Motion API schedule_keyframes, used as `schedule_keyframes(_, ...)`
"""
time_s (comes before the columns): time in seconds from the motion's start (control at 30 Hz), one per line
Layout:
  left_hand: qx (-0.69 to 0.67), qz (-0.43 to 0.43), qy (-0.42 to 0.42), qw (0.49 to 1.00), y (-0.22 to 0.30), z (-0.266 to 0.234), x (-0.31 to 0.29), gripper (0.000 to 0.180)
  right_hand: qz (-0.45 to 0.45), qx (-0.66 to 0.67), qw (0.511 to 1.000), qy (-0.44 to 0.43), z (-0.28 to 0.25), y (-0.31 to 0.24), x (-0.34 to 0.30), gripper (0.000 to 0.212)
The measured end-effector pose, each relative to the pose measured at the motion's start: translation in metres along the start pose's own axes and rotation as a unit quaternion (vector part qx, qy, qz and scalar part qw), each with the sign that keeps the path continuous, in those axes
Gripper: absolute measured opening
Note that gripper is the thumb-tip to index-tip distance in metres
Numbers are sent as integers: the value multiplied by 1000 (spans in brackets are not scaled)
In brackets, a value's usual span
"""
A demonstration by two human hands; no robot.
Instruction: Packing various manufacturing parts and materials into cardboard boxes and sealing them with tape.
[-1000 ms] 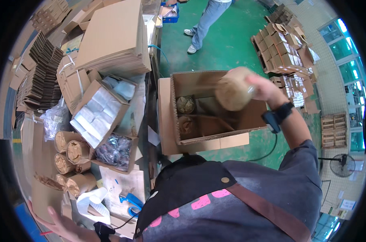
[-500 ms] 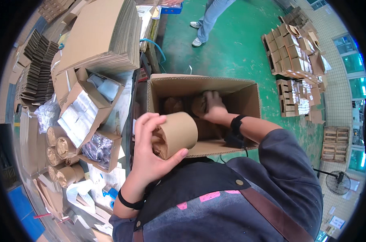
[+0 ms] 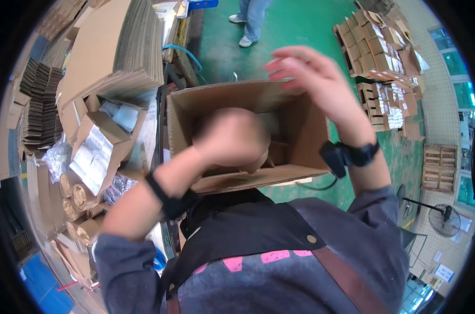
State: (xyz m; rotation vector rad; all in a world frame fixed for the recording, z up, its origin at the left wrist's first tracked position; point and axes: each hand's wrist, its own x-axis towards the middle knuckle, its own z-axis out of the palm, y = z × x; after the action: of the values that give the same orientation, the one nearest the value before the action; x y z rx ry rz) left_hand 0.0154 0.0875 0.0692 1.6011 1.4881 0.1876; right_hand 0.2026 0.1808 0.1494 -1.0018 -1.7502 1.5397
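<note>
A brown cardboard box [image 3: 305, 141] stands with its top uncovered in front of me. My left hand [image 3: 227, 137] reaches into its left half, smeared by motion, so its fingers cannot be made out. Crumpled brown paper [image 3: 254, 166] shows just below that hand, and a brown tube stuffed with such paper seems to be under it. Above the box's far right edge, my right hand [image 3: 305, 73] is raised, holding nothing, its fingers stretched and slightly blurred. Most of the box's inside left is hidden by my left hand.
On the left bench lie a tall stack of flat cardboard [image 3: 96, 47], a carton with white packets [image 3: 94, 157] and several paper-stuffed tubes [image 3: 82, 196]. Pallets of cartons [image 3: 376, 47] stand at the far right. Beyond the box, a person's legs [image 3: 253, 21] show.
My left hand has moved from the near side of the box into it, where the tube it held is now mostly hidden. My right hand has come up out of the box, toward its far right.
</note>
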Motion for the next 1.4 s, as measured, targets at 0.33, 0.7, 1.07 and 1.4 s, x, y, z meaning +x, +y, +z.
schedule_keyframes(0.33,189,-109,-81,973,-27,165,99,86,-65,164,948,264,-80,26,-181,27)
schedule_keyframes(0.7,-97,163,54,980,-10,-61,-104,38,-45,242,968,37,23,-41,-113,25)
schedule_keyframes(1.07,121,-610,432,654,-364,-26,-382,97,-114,-87,844,-517,398,-102,14,37)
schedule_keyframes(1.4,93,-481,529,693,-365,-21,-379,72,-132,-481,820,-281,602,4,59,92)
